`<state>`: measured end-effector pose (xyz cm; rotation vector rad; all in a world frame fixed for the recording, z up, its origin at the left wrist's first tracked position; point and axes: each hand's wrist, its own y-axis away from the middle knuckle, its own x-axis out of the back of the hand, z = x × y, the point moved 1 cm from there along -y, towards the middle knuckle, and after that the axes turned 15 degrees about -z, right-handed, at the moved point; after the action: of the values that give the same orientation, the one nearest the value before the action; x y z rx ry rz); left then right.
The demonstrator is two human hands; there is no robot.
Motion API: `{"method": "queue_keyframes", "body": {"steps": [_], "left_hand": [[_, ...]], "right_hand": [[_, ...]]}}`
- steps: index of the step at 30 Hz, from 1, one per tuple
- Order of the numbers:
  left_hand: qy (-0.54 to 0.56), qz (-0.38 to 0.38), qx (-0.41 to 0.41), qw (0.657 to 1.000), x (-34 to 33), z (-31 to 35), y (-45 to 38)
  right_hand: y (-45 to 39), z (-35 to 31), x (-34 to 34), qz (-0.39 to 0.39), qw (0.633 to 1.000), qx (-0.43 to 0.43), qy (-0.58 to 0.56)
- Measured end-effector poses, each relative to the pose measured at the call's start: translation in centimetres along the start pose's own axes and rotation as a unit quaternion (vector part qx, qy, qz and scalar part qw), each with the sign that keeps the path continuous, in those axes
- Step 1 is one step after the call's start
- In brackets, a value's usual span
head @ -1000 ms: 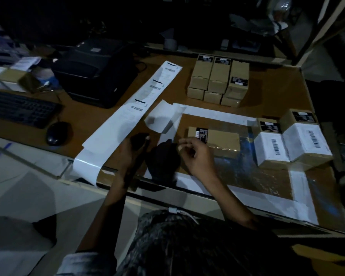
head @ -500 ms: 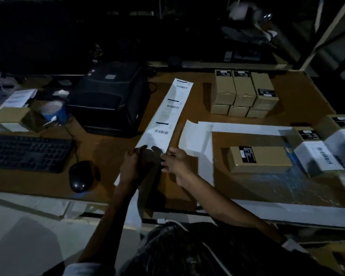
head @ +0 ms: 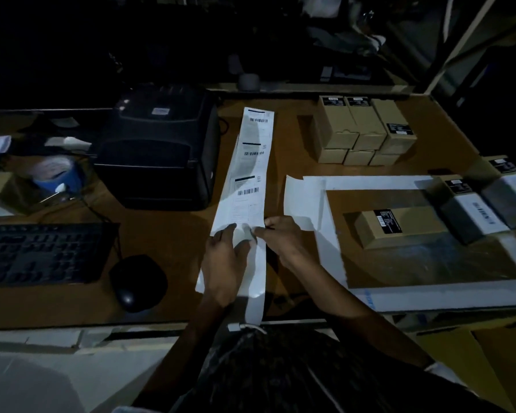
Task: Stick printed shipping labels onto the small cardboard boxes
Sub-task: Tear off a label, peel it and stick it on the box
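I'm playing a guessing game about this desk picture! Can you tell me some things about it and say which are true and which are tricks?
1. Both hands are on the long label strip. True: the left hand rests on it and the right hand pinches its edge.
2. The printer is white. False: it is black.
3. One brown box lies alone, right of the hands. True.
4. The mouse sits on the keyboard. False: it lies on the desk beside the keyboard.

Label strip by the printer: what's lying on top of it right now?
Both hands: the left hand rests flat on the label strip, the right hand pinches its edge. They cover part of the strip; three printed labels show beyond them.
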<state>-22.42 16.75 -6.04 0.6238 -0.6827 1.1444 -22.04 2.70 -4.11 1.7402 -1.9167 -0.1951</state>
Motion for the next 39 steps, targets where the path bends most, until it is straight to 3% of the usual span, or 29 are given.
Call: {"method": "queue_keyframes", "body": {"steps": [8,13,28,34,39], "left_hand": [[0.105,0.038,-0.114,0.987,3.7,3.1,-2.7],[0.047,0.091,-0.233,0.967,4.6,4.8,-4.0],[-0.015,-0.067,-0.307,0.949,5.0,5.1,-5.5],[-0.040,-0.072,-0.280,0.956,4.7,4.4,-6.2],[-0.043,-0.041,-0.154,0.986,5.8,4.5,-7.2]], "right_hand": [[1.1,-1.2,2.4,0.021,0.978,0.178,-0.104],[1.6,-1.3,3.1,0.047,0.955,0.264,-0.126],[1.2,0.6,2.3,0.036,0.939,0.309,-0.144],[0.3,1.5,1.9,0.028,0.953,0.276,-0.125],[-0.1,2.5,1.2,0.035,0.968,0.217,-0.118]]}}
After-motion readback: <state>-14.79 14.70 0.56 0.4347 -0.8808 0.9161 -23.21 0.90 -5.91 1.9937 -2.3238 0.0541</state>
